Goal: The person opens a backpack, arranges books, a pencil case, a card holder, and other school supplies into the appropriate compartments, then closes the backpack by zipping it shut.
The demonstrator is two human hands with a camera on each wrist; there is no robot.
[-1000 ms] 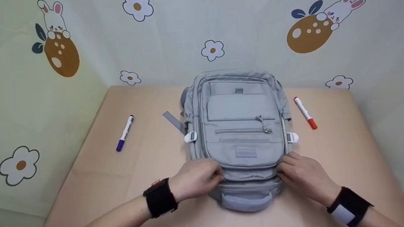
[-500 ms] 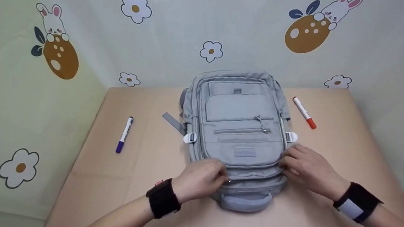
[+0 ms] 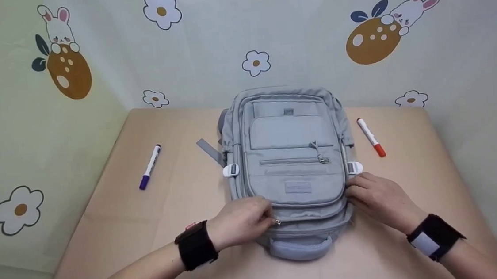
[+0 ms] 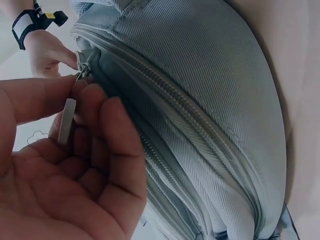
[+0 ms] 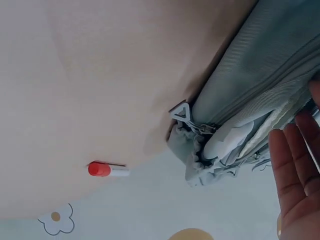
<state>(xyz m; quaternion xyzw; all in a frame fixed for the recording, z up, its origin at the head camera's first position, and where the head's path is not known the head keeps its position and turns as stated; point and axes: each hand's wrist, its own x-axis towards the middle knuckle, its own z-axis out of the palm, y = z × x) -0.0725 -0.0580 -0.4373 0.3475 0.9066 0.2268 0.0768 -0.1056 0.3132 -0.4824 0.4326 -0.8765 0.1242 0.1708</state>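
Note:
A grey backpack (image 3: 294, 131) lies on its back, its handle (image 3: 301, 248) toward me. My left hand (image 3: 244, 222) is at the lower left of its front, thumb and fingers pinching a metal zipper pull (image 4: 68, 120). In the left wrist view, toothed zipper tracks (image 4: 175, 95) curve down the grey cloth beside this hand. My right hand (image 3: 379, 198) is at the bag's lower right edge, below the white side buckle (image 3: 355, 168). Its thumb and index finger close on the bag's side; the other fingers (image 5: 285, 165) stay fairly straight in the right wrist view.
A purple-capped marker (image 3: 150, 167) lies left of the bag, and a red-capped marker (image 3: 371, 137) lies right of it. A loose strap (image 3: 209, 150) sticks out at the bag's left. Patterned cloth (image 3: 206, 49) hangs behind the table (image 3: 117, 220).
My right hand has shifted slightly up along the bag's right edge. My left hand stays near the same spot, and a shiny zipper part now shows at its fingertips. The view drifts slightly.

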